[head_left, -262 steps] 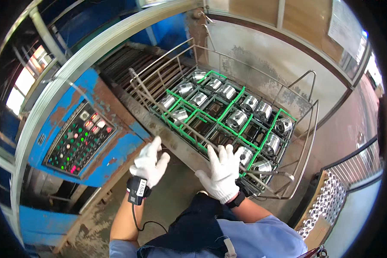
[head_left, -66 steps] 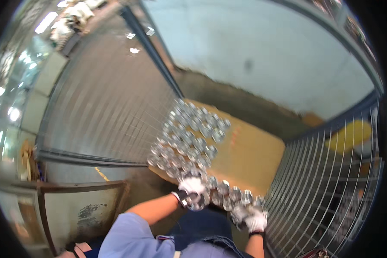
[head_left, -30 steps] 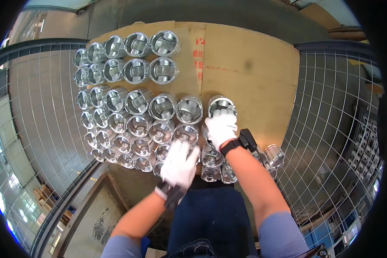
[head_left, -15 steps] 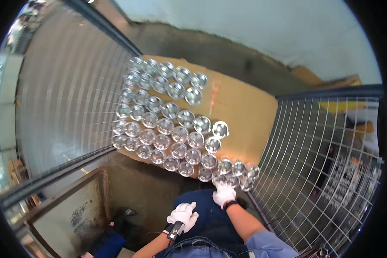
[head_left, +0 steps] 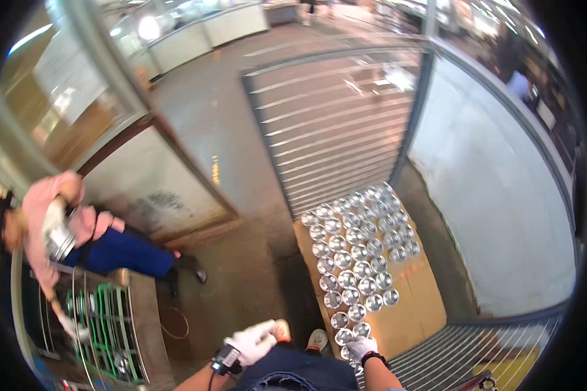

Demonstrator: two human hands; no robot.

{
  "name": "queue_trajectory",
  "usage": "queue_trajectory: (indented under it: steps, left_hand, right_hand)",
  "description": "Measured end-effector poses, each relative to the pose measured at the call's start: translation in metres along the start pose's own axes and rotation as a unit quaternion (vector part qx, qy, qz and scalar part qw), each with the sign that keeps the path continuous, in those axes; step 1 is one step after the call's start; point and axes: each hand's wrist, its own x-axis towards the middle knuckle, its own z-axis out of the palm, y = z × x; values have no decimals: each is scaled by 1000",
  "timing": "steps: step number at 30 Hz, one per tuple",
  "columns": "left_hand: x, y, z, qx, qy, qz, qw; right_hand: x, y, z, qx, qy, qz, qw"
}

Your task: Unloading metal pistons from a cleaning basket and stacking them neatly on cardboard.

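Note:
My right hand [head_left: 360,348], in a white glove, reaches down over the near end of rows of shiny, round, cup-like metal parts [head_left: 347,279]. Its fingers are closed around one of these parts, which the glove largely covers. The parts stand close together on a brown cardboard sheet [head_left: 416,311]. Away from them, to the left, my white-gloved left hand [head_left: 253,342] hangs above my legs with its fingers loosely apart and nothing in it. A small dark device is strapped to that wrist.
Barred cage panels [head_left: 346,124] rise at the sheet's far side and near right. A pale wall panel [head_left: 502,215] stands to the right. On the left, a co-worker [head_left: 59,202] holds a shiny metal cylinder [head_left: 60,242] beside a green-barred rack [head_left: 111,326].
My view has swung left, bringing the co-worker and rack into sight. The right hand stays at the near-end parts; the left remains above my legs, its fingers more extended.

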Motion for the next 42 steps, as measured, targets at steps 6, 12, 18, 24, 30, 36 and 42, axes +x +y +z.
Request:
queue_trajectory:
  steps: [6, 12, 18, 24, 30, 36, 42]
  left_hand:
    - [-136, 23, -121, 95, 441, 190, 872]
    - [-344, 10, -200, 337, 589, 230, 698]
    - [-542, -71, -165, 519, 663, 134, 522]
    - [-673, -124, -216, 694, 667, 139, 233]
    - [-737, -154, -188, 561, 729, -26, 391]
    - [-761, -230, -242, 606, 598, 53, 522]
    - [-732, -372, -342, 480, 544, -177, 665]
  right_hand:
    - [26, -16, 34, -304, 16, -182, 935]
    - [-49, -176, 49, -123, 56, -245, 960]
    - [-129, -334, 170, 84, -32, -383, 919]
    - [-274, -486, 290, 172, -99, -564, 801]
    - [-402, -604, 309, 238, 9, -669, 704]
    - [-449, -666, 372, 46, 223, -765, 602]
    - [-446, -665, 360, 90, 167, -684, 704]
